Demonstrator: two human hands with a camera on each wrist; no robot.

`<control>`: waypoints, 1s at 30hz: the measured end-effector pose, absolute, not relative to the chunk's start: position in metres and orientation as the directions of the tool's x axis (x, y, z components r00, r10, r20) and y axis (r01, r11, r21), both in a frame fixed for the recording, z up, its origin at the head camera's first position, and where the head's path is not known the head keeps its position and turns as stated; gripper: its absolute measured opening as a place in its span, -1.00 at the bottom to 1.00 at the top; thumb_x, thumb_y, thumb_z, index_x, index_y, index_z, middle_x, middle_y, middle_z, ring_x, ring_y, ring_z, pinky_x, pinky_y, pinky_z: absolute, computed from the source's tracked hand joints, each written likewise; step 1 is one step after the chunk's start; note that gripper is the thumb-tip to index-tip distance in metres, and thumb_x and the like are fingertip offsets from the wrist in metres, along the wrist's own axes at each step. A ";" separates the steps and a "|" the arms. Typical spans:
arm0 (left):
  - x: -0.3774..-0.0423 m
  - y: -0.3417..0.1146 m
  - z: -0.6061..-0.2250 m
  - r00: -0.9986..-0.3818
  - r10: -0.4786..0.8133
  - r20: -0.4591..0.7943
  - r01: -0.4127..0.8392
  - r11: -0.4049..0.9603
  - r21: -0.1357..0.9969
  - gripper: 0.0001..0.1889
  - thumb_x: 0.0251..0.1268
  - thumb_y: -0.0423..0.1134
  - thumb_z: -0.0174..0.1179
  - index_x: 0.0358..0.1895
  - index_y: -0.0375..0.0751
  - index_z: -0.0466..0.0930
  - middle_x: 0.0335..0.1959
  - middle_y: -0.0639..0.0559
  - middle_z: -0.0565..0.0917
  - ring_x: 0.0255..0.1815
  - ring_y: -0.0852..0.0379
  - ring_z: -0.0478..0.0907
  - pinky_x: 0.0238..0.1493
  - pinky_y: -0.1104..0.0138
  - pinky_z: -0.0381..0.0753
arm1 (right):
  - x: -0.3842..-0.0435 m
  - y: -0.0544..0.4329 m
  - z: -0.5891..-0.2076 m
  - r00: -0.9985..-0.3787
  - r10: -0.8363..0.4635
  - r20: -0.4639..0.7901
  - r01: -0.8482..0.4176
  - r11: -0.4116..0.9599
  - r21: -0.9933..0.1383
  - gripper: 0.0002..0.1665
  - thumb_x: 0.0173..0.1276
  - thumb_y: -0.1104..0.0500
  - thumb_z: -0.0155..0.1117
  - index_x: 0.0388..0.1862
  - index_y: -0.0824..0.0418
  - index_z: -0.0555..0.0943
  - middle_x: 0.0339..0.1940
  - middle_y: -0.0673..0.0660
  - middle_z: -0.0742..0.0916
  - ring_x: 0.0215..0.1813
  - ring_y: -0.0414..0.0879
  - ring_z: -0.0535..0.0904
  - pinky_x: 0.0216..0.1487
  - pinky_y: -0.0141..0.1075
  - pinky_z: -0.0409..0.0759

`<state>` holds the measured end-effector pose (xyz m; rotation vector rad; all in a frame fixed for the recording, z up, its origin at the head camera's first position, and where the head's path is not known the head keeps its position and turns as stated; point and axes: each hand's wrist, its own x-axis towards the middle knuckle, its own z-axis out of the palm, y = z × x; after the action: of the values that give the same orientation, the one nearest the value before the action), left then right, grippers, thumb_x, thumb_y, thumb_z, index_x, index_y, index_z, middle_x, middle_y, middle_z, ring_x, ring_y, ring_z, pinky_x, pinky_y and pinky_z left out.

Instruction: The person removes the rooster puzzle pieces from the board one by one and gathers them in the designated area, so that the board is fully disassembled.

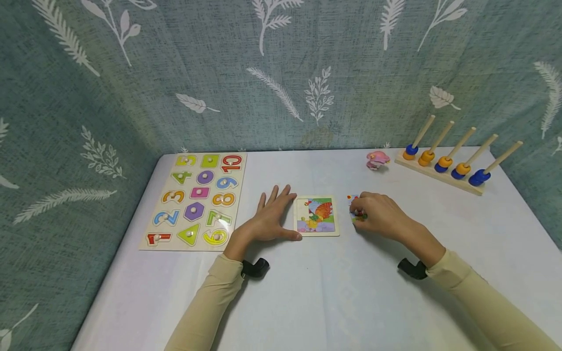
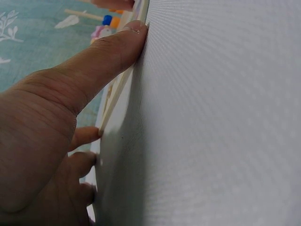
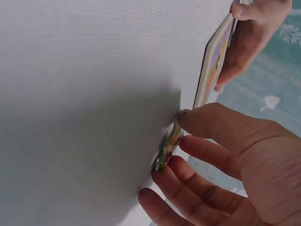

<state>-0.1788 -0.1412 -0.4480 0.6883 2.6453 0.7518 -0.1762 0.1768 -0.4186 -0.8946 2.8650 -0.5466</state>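
A small square jigsaw puzzle in a pale wooden frame [image 1: 317, 234] lies flat on the table, showing a red-brown bird; bare wood shows along its left side. My left hand [image 1: 274, 219] rests beside it, fingers spread and fairly straight. Its thumb touches the frame's lower left edge and its index finger the upper left corner. To the right of the frame, my right hand [image 1: 381, 214] pinches colourful jigsaw pieces [image 3: 168, 147] between thumb and fingertips, close to the tabletop. Part of a blue piece [image 1: 352, 199] shows beyond the fingers; the hand hides the rest.
A wooden number-and-shape peg board [image 1: 199, 201] lies at the left. At the back right stand a pink toy figure [image 1: 377, 160] and a wooden bead stacker [image 1: 439, 170] with upright pegs. A leaf-patterned green cloth [image 1: 281, 73] hangs behind the white-covered table [image 1: 298, 302].
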 end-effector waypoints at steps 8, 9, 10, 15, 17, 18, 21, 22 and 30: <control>-0.179 -0.141 -0.448 -0.841 0.518 -0.157 0.359 0.751 0.555 0.19 -0.04 0.20 0.52 0.61 -0.12 0.01 0.65 -0.05 -0.21 0.62 -0.09 -0.47 0.49 -0.05 -0.57 | -0.176 0.176 -0.419 -0.823 -0.567 0.020 -0.536 0.766 -0.356 -0.84 0.11 0.27 0.51 -0.29 0.19 0.74 -0.41 0.01 0.60 -0.43 -0.16 0.41 -0.41 -0.23 0.43; -0.179 -0.141 -0.448 -0.841 0.518 -0.158 0.359 0.751 0.555 0.19 -0.04 0.21 0.52 0.61 -0.12 0.01 0.65 -0.05 -0.21 0.61 -0.08 -0.48 0.49 -0.05 -0.57 | -0.176 0.176 -0.419 -0.823 -0.568 0.022 -0.537 0.765 -0.357 -0.84 0.11 0.27 0.51 -0.29 0.19 0.74 -0.41 0.01 0.60 -0.43 -0.16 0.41 -0.41 -0.23 0.43; -0.179 -0.142 -0.449 -0.841 0.518 -0.158 0.359 0.750 0.555 0.19 -0.04 0.21 0.52 0.61 -0.12 0.01 0.65 -0.05 -0.21 0.62 -0.08 -0.48 0.49 -0.05 -0.57 | -0.176 0.176 -0.419 -0.822 -0.569 0.025 -0.539 0.763 -0.356 -0.84 0.12 0.27 0.51 -0.29 0.19 0.75 -0.41 0.00 0.60 -0.43 -0.16 0.41 -0.41 -0.23 0.43; -0.179 -0.142 -0.450 -0.840 0.519 -0.160 0.357 0.749 0.558 0.19 -0.04 0.21 0.52 0.61 -0.12 0.01 0.65 -0.05 -0.21 0.61 -0.08 -0.48 0.48 -0.05 -0.57 | -0.176 0.176 -0.419 -0.820 -0.571 0.036 -0.545 0.759 -0.357 -0.85 0.12 0.28 0.52 -0.30 0.19 0.75 -0.41 0.00 0.61 -0.42 -0.17 0.41 -0.41 -0.22 0.44; -0.179 -0.142 -0.450 -0.840 0.519 -0.161 0.355 0.748 0.561 0.19 -0.04 0.20 0.53 0.61 -0.12 0.01 0.65 -0.05 -0.21 0.62 -0.08 -0.48 0.48 -0.04 -0.57 | -0.176 0.176 -0.419 -0.820 -0.571 0.033 -0.543 0.760 -0.356 -0.85 0.13 0.27 0.51 -0.29 0.19 0.74 -0.41 0.00 0.60 -0.42 -0.16 0.41 -0.41 -0.23 0.43; -0.179 -0.142 -0.450 -0.840 0.519 -0.160 0.355 0.748 0.561 0.19 -0.04 0.20 0.53 0.61 -0.11 0.01 0.65 -0.05 -0.21 0.62 -0.08 -0.48 0.48 -0.04 -0.57 | -0.176 0.176 -0.419 -0.822 -0.569 0.030 -0.541 0.763 -0.354 -0.85 0.13 0.27 0.51 -0.29 0.19 0.75 -0.41 0.00 0.60 -0.43 -0.16 0.40 -0.41 -0.23 0.43; -0.180 -0.142 -0.450 -0.839 0.520 -0.160 0.357 0.747 0.561 0.19 -0.04 0.21 0.52 0.61 -0.11 0.02 0.65 -0.05 -0.21 0.62 -0.08 -0.47 0.49 -0.04 -0.57 | -0.175 0.176 -0.418 -0.825 -0.565 0.020 -0.534 0.768 -0.355 -0.82 0.14 0.24 0.51 -0.25 0.20 0.75 -0.41 0.00 0.60 -0.42 -0.16 0.40 -0.43 -0.24 0.42; -0.180 -0.142 -0.450 -0.839 0.521 -0.159 0.358 0.748 0.559 0.19 -0.04 0.21 0.52 0.61 -0.11 0.02 0.65 -0.05 -0.21 0.62 -0.08 -0.47 0.49 -0.04 -0.57 | -0.175 0.175 -0.417 -0.827 -0.562 0.018 -0.531 0.770 -0.353 -0.80 0.14 0.23 0.52 -0.23 0.20 0.75 -0.39 0.01 0.61 -0.42 -0.15 0.41 -0.42 -0.24 0.43; -0.180 -0.141 -0.450 -0.839 0.520 -0.160 0.358 0.749 0.557 0.19 -0.03 0.21 0.52 0.61 -0.11 0.01 0.65 -0.04 -0.21 0.62 -0.08 -0.47 0.49 -0.05 -0.56 | -0.172 0.166 -0.410 -0.811 -0.581 0.066 -0.562 0.745 -0.359 -0.68 0.16 0.17 0.56 -0.11 0.24 0.74 -0.25 0.10 0.68 -0.35 -0.15 0.51 -0.33 -0.17 0.53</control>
<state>-0.1796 -0.1409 -0.4496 0.6818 2.6434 0.7518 -0.1719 0.1659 -0.4104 -0.9468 2.8872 -0.5693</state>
